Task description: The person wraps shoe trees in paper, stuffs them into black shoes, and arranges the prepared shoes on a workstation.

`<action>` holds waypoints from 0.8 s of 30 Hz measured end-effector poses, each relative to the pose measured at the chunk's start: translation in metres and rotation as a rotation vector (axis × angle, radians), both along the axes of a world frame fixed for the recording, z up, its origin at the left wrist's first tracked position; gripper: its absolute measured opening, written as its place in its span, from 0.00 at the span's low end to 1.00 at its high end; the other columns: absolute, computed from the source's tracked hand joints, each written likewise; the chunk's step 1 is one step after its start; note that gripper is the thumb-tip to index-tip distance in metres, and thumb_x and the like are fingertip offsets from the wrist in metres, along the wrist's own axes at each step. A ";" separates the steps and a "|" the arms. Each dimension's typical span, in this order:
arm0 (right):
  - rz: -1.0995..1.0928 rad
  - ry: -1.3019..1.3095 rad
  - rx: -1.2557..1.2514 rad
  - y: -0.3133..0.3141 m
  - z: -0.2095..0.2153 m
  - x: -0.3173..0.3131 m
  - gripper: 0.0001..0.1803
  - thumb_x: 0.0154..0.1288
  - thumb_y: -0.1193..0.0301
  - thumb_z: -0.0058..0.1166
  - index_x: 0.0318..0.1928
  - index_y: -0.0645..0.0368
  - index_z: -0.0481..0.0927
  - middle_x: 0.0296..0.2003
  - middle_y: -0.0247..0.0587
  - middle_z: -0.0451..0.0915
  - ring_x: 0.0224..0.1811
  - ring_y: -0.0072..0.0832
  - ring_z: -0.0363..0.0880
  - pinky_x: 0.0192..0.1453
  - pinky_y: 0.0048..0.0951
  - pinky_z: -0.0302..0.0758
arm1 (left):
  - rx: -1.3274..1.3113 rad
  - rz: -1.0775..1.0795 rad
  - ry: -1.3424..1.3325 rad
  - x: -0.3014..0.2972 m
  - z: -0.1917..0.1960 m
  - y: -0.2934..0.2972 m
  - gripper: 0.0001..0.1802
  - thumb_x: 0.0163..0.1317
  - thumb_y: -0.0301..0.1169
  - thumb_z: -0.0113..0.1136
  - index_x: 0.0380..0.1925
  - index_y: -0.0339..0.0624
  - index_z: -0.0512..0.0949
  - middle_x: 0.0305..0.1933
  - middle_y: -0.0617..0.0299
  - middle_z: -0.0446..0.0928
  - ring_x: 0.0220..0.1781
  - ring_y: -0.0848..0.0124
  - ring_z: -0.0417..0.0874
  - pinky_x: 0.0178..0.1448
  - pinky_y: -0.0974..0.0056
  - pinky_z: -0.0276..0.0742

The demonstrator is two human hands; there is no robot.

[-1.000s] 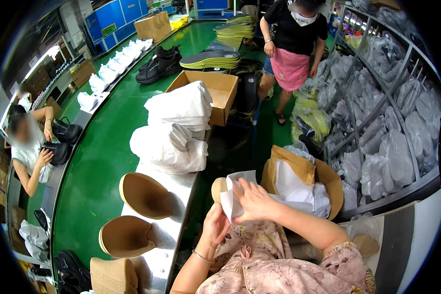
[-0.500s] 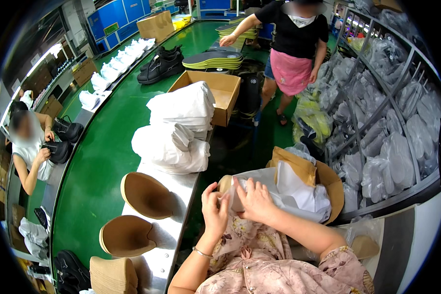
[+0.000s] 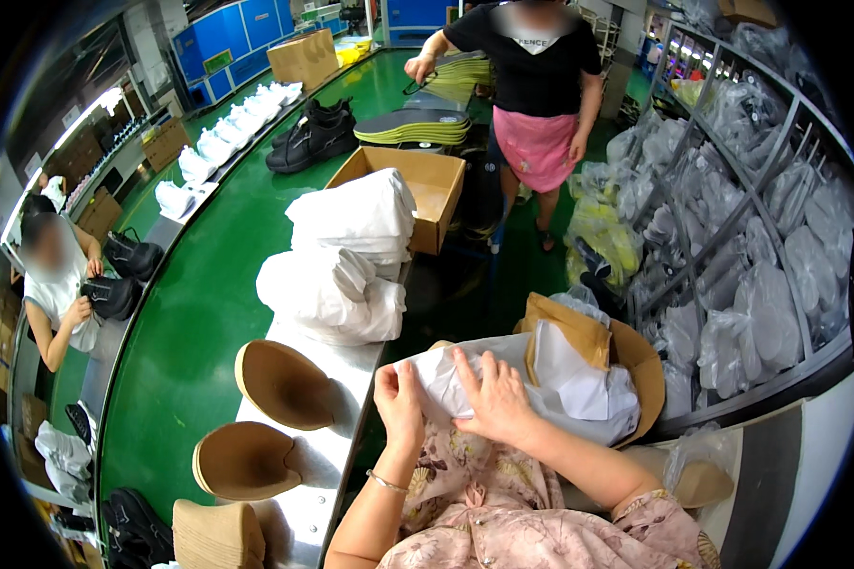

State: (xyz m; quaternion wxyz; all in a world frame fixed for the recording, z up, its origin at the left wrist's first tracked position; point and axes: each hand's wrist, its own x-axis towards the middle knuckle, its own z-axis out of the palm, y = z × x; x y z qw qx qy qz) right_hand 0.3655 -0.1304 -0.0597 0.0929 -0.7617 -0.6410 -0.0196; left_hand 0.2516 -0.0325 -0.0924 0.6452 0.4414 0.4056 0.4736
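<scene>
My left hand [image 3: 400, 406] and my right hand [image 3: 491, 398] both grip a crumpled sheet of white tissue paper [image 3: 446, 381] over my lap. The right hand lies on top of the sheet with fingers spread; the left pinches its left edge. Right behind the sheet sits an open brown cardboard bin [image 3: 636, 365] holding a stack of the same white paper [image 3: 579, 384]. On the steel table [image 3: 346, 365] to my left lie tan boots [image 3: 280, 384], one more tan boot [image 3: 247, 462] and another [image 3: 216, 536], openings up.
Piles of white stuffed paper [image 3: 351, 256] sit on the table beyond the boots, with an open cardboard box [image 3: 427, 185] behind. A green conveyor [image 3: 194, 313] carries black shoes [image 3: 313, 137]. A seated person [image 3: 57, 284] works left; a standing person [image 3: 536, 104] is ahead. Racks of bagged goods [image 3: 759, 237] fill the right.
The white sheet has come lower and closer to my lap, and my hands have moved from lifting it to pressing and gathering it. The standing person has stepped nearer and reaches toward the insoles.
</scene>
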 end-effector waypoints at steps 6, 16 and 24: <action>-0.120 -0.084 0.065 0.012 0.013 -0.015 0.59 0.37 0.52 0.67 0.67 0.56 0.47 0.51 0.65 0.60 0.44 0.49 0.67 0.46 0.43 0.66 | -0.063 -0.296 -0.342 -0.001 0.001 -0.007 0.19 0.57 0.25 0.59 0.48 0.36 0.70 0.45 0.60 0.75 0.46 0.74 0.75 0.51 0.70 0.70; 0.061 0.185 0.390 0.024 0.054 0.025 0.30 0.52 0.59 0.59 0.53 0.62 0.69 0.49 0.48 0.66 0.51 0.43 0.67 0.52 0.39 0.65 | -0.249 -0.381 -0.446 -0.020 0.005 0.005 0.20 0.51 0.24 0.62 0.46 0.34 0.72 0.44 0.58 0.77 0.45 0.70 0.78 0.52 0.66 0.73; 0.181 1.015 0.086 0.040 0.031 0.050 0.11 0.58 0.68 0.58 0.27 0.61 0.72 0.25 0.32 0.70 0.27 0.18 0.66 0.32 0.21 0.66 | -0.376 -0.443 -0.511 -0.025 -0.001 -0.002 0.22 0.51 0.28 0.64 0.47 0.35 0.72 0.45 0.58 0.77 0.45 0.69 0.79 0.52 0.64 0.74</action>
